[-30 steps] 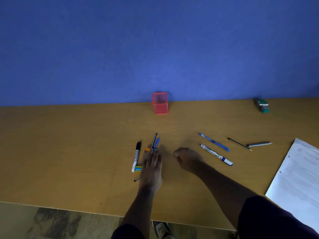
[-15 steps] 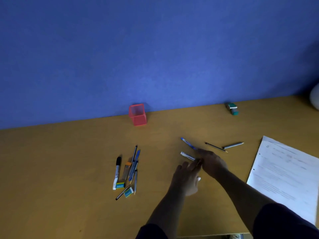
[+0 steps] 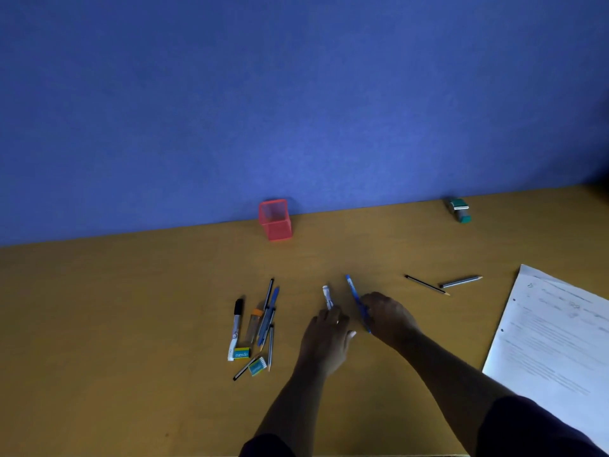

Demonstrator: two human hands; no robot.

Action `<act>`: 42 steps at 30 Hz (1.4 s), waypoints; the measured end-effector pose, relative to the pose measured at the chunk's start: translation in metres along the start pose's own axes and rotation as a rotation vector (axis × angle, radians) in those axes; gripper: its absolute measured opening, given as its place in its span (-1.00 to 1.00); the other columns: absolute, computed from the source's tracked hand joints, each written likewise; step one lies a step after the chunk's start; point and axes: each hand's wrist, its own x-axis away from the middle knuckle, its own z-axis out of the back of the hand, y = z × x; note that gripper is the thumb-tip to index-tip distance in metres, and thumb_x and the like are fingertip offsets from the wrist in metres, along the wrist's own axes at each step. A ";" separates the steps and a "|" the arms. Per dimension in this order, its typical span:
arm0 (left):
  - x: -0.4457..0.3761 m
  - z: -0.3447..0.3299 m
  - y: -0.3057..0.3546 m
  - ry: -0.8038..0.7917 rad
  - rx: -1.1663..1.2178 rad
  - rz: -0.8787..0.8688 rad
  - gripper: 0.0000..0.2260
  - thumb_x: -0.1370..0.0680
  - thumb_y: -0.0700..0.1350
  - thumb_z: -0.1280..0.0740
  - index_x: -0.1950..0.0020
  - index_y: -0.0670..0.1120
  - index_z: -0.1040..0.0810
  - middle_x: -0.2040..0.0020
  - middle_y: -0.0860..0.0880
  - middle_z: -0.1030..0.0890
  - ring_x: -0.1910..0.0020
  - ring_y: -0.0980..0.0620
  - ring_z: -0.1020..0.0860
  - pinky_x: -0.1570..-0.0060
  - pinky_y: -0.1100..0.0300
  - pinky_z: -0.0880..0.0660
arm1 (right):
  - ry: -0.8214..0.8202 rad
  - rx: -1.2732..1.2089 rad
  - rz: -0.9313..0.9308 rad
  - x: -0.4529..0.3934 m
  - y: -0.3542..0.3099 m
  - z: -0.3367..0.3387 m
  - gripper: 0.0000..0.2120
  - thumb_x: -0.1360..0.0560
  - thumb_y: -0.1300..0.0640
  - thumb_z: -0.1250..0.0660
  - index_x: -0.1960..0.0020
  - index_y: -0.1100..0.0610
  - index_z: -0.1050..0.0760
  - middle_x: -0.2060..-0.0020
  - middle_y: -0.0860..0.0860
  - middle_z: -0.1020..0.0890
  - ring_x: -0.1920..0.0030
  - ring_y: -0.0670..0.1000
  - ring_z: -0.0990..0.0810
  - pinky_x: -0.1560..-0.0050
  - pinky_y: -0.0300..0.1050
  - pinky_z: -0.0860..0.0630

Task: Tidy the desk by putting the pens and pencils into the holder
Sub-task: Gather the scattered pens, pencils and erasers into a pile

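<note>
Head view: the desk (image 3: pixel 99 324) runs from the blue wall (image 3: pixel 296 94) at its far edge to the near edge at the bottom of the frame. The red mesh holder (image 3: pixel 275 220) stands upright at the far edge, touching or just beside the wall, with bare desk on both sides and in front of it. The left hand (image 3: pixel 326 338) lies flat over the white pen (image 3: pixel 328 296), fingers extended and pressing on its near part; the far end projects beyond the fingertips. The right hand (image 3: pixel 387 316), fingers curled, grips the blue pen (image 3: pixel 357 301) at its near half. A cluster of pens and pencils (image 3: pixel 260 324) with two small erasers (image 3: pixel 248 361) lies to the left, near the left hand. Two pencils (image 3: pixel 441 285) lie to the right, well apart from the hands. A paper sheet (image 3: pixel 553 341) occupies the right edge. A green stapler (image 3: pixel 459 209) sits at the far right.
</note>
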 end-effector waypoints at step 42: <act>0.018 0.019 -0.077 0.092 -0.025 0.163 -0.52 -0.43 -0.21 -0.34 -0.37 -0.14 -0.48 -0.51 -0.11 -0.36 -0.57 -0.17 -0.21 -0.46 -0.06 -0.23 | 0.042 0.096 0.321 -0.027 -0.084 -0.030 -0.69 -0.51 0.21 -0.22 -0.19 0.01 -0.58 -0.15 0.00 -0.60 -0.07 0.13 -0.65 0.02 -0.01 -0.61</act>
